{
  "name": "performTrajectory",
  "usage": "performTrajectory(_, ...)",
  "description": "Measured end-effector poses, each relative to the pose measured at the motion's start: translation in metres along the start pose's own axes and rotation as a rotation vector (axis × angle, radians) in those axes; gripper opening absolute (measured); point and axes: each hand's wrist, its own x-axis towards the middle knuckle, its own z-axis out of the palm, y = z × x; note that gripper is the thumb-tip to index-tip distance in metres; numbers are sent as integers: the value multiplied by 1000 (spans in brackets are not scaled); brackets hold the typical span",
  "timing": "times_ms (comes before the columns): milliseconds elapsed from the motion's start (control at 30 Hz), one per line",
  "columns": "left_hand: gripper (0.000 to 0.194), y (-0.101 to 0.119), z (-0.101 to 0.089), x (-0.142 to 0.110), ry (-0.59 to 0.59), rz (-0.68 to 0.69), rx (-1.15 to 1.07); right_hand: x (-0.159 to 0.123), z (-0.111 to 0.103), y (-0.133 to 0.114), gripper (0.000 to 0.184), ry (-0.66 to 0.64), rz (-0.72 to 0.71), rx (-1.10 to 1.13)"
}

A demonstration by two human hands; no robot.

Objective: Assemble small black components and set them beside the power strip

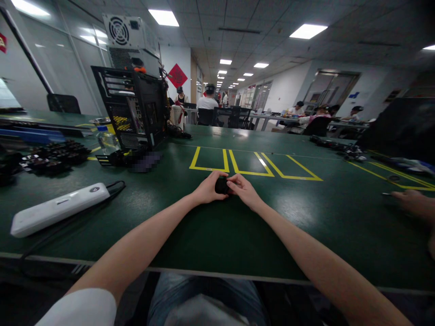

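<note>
Both my hands meet over the middle of the green table [217, 240], just in front of the yellow tape outlines. My left hand [208, 188] curls around a small black object [221, 184], thumb on the near side and fingers on the far side. The fingertips of my right hand [243, 189] pinch at its right edge. The object is dark and partly covered by my fingers, so its exact kind cannot be made out.
A white laptop-length device [61, 209] with a black cable lies at left. Behind it are a heap of black parts [56, 156], a clear bottle [108, 141] and an open computer case [136, 106]. Another person's hand [413, 201] reaches in at right, near black cables [340, 147].
</note>
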Motion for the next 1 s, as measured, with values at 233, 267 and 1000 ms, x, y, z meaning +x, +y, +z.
performTrajectory(233, 59, 0, 0, 0, 2, 13, 2, 2, -2, -3, 31, 24, 80, 13)
performTrajectory(267, 59, 0, -1, 0, -2, 8, 2, 3, -2, -3, 31, 20, 98, 6)
performTrajectory(1000, 58, -1, -1, 0, -5, -7, -17, 3, -4, 0, 31, -28, 61, 0)
